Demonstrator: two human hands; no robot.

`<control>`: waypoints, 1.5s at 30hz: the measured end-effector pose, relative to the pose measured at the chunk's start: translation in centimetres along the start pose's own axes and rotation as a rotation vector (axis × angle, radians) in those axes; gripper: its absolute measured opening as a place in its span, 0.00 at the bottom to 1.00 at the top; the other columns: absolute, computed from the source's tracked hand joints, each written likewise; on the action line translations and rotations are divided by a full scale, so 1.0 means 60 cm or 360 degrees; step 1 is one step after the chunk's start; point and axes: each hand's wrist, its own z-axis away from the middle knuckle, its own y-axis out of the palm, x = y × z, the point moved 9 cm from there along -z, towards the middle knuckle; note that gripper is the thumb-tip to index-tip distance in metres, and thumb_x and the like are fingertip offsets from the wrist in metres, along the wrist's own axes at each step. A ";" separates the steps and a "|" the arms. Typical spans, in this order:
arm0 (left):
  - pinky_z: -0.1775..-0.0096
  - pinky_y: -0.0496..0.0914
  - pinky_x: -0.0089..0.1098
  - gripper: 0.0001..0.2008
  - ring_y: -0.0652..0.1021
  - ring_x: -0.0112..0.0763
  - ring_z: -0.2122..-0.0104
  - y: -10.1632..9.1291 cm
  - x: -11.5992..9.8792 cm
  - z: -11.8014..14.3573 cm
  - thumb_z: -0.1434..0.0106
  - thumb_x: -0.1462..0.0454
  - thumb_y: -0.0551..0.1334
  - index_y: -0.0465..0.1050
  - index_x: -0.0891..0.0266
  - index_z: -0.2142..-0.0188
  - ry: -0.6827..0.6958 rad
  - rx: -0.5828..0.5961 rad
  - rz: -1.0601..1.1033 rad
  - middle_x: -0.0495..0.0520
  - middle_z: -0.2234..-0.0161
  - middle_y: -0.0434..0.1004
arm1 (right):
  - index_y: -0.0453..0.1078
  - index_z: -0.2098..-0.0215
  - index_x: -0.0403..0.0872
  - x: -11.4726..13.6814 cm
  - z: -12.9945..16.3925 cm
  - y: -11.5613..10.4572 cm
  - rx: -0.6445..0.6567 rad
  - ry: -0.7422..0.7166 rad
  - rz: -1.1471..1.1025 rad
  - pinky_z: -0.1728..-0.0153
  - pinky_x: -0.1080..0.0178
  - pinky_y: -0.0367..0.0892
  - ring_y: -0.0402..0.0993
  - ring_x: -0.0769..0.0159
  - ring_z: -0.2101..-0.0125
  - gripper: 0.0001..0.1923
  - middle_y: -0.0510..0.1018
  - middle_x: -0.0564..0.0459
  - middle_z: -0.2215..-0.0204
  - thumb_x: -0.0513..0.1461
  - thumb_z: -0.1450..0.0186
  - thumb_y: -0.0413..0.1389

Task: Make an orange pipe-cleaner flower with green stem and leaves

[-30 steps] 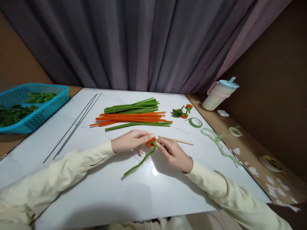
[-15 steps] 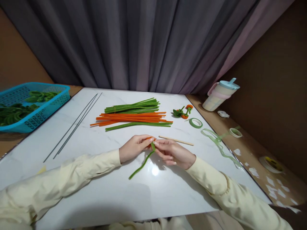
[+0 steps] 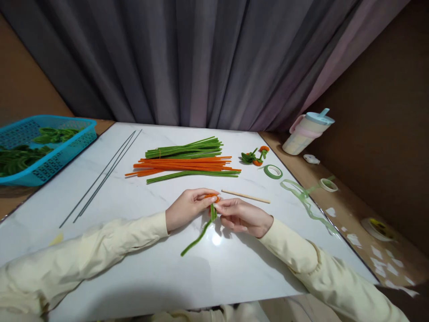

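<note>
- looking down from the head view, the two hands meet near the middle of the white table [image 3: 134,277], and one small piece sits between their fingertips.
- the left hand [image 3: 187,206] pinches a little orange curl [image 3: 212,196] with thumb and fingers, so it is closed on the curl.
- the right hand [image 3: 241,217] pinches the top of the green fuzzy stem [image 3: 200,232] just under the curl, so it is closed on the stem.
- the curl and the stem top touch right where the fingertips of both hands come together.
- the stem's long line runs from the fingertips down toward 7 o'clock, and its free end lies on the table near the person's body.
- both hands are just as near to the curl; the loose tail of the stem lies more on the left hand's side, below the left wrist.
- a thin wooden stick [image 3: 246,196] lies flat just beside the right hand, at about 1 o'clock from it, with its long line going left to right.
- the pile of orange and green fuzzy sticks [image 3: 187,162] lies well apart at 12 o'clock from the hands, also going left to right.
- a green tape roll [image 3: 273,171] is at 2 o'clock, and a blue basket [image 3: 60,150] is far off at 10 o'clock.
</note>
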 end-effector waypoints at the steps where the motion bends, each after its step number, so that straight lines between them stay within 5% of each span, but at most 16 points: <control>1: 0.56 0.68 0.33 0.15 0.75 0.35 0.59 0.001 -0.003 0.001 0.42 0.59 0.60 0.72 0.67 0.58 0.0022 -0.0003 -0.0010 0.57 0.60 0.77 | 0.67 0.71 0.40 0.000 0.000 0.004 0.0034 0.0000 0.0038 0.94 0.74 0.39 0.51 0.81 0.93 0.13 0.65 0.61 0.89 0.42 0.46 0.61; 10: 0.53 0.68 0.34 0.16 0.75 0.35 0.57 -0.001 0.004 0.005 0.41 0.59 0.59 0.72 0.65 0.56 0.0082 -0.0058 0.0011 0.57 0.56 0.76 | 0.68 0.76 0.39 0.007 -0.002 0.007 0.0002 -0.0131 -0.0101 0.93 0.74 0.43 0.52 0.83 0.94 0.08 0.69 0.59 0.86 0.38 0.46 0.60; 16: 0.58 0.69 0.32 0.15 0.76 0.33 0.63 0.001 0.010 0.004 0.42 0.59 0.61 0.73 0.66 0.58 -0.0017 -0.0068 0.0169 0.56 0.62 0.78 | 0.67 0.78 0.39 0.011 0.000 0.008 0.0128 -0.0094 0.0051 0.94 0.75 0.40 0.50 0.83 0.95 0.12 0.65 0.60 0.89 0.39 0.41 0.56; 21: 0.62 0.69 0.31 0.17 0.75 0.26 0.73 0.007 0.023 0.002 0.44 0.58 0.62 0.72 0.67 0.58 -0.0173 -0.0007 0.0390 0.51 0.75 0.75 | 0.70 0.69 0.37 0.015 0.007 0.014 0.0315 -0.0033 0.0167 0.95 0.74 0.40 0.52 0.82 0.93 0.10 0.74 0.53 0.81 0.39 0.39 0.54; 25: 0.62 0.69 0.29 0.17 0.75 0.25 0.71 0.004 0.033 0.000 0.48 0.58 0.66 0.74 0.66 0.61 -0.0250 -0.0010 0.0546 0.52 0.69 0.75 | 0.72 0.65 0.37 0.008 0.004 0.007 0.0371 0.0004 0.0163 0.94 0.74 0.40 0.52 0.84 0.93 0.10 0.77 0.51 0.76 0.38 0.41 0.56; 38: 0.63 0.72 0.34 0.18 0.78 0.32 0.72 0.010 0.044 0.000 0.51 0.59 0.68 0.73 0.69 0.63 -0.0382 0.0089 0.0618 0.56 0.72 0.77 | 0.73 0.72 0.36 0.024 0.007 -0.019 0.0075 -0.0056 0.0337 0.94 0.73 0.38 0.50 0.83 0.95 0.10 0.73 0.55 0.85 0.38 0.47 0.60; 45: 0.65 0.73 0.32 0.11 0.78 0.32 0.73 0.015 0.050 -0.002 0.45 0.62 0.64 0.72 0.69 0.64 -0.0481 0.0158 0.0794 0.57 0.71 0.77 | 0.67 0.69 0.40 0.047 0.018 -0.025 -0.0057 -0.0149 0.0607 0.89 0.73 0.38 0.48 0.82 0.90 0.13 0.70 0.59 0.86 0.42 0.46 0.61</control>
